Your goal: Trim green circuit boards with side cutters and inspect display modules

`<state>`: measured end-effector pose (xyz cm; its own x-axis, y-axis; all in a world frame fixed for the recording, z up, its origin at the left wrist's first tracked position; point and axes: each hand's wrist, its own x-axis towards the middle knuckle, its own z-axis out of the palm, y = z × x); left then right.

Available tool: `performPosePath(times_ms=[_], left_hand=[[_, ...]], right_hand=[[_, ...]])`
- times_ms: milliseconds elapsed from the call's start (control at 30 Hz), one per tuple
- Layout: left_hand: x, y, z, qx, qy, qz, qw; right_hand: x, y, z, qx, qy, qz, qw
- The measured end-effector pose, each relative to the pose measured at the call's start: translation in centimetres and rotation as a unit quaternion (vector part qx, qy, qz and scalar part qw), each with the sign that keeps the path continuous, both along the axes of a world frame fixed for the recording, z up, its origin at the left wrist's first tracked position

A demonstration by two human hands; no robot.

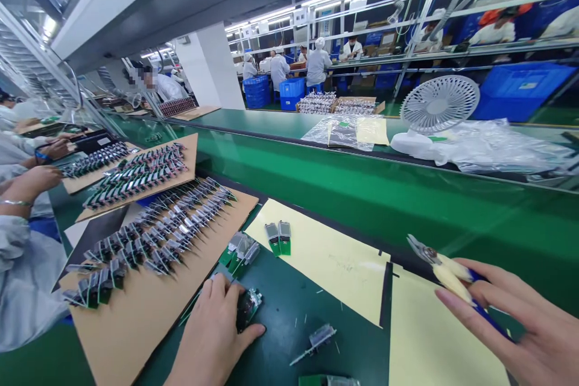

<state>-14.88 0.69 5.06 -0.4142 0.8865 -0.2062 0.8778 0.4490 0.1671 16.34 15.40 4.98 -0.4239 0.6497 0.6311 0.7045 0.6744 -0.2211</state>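
My left hand (pixel 212 329) is low on the dark green bench, fingers curled round a small circuit board (pixel 249 306), its thumb along the near side. Part of that board is hidden under the fingers. Just beyond it lies a small heap of boards with grey display modules (pixel 242 248). At the right my right hand (pixel 520 313) is closed on diagonal cutters (pixel 447 268) with cream and blue handles, their jaws pointing up and left. A single board with a long pin (pixel 315 342) lies between the hands. Another green board (pixel 328 380) is cut off by the bottom edge.
Rows of boards stand on a cardboard sheet (pixel 131 338) at the left, with another loaded sheet (pixel 192 160) behind. Two boards (pixel 278 237) lie on yellow paper (pixel 335 265). A white fan (pixel 438 105) stands beyond the green belt (pixel 316 175). A co-worker's hand (pixel 38 184) is at far left.
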Motion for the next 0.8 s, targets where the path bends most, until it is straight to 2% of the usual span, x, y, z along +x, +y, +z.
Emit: performPosePath(times_ms=[133,333,467,567,667,800], left_hand=[[0.3,0.0,-0.1,-0.007,0.014,-0.013,1.000],[0.4,0.0,-0.6,0.000,0.022,-0.041,0.999],[1.3,0.5,-0.1,0.001,0.020,-0.050,0.999],[3.2,1.1,0.5,0.013,-0.061,-0.066,0.996],[5.6,1.8,0.5,-0.004,-0.177,-0.113,0.978],[7.5,2.6,-0.5,-0.017,-0.192,-0.153,0.969]], right_hand=[[0.2,-0.3,0.3,0.001,-0.057,0.018,0.998],[-0.1,-1.0,0.6,-0.064,-0.033,0.016,0.997],[-0.4,-1.2,0.8,-0.079,-0.010,0.014,0.997],[-0.9,-1.5,1.0,-0.083,-0.005,0.021,0.996],[-1.5,-1.9,1.1,-0.079,-0.001,0.039,0.996],[-1.8,-2.2,0.9,-0.108,-0.016,0.045,0.993]])
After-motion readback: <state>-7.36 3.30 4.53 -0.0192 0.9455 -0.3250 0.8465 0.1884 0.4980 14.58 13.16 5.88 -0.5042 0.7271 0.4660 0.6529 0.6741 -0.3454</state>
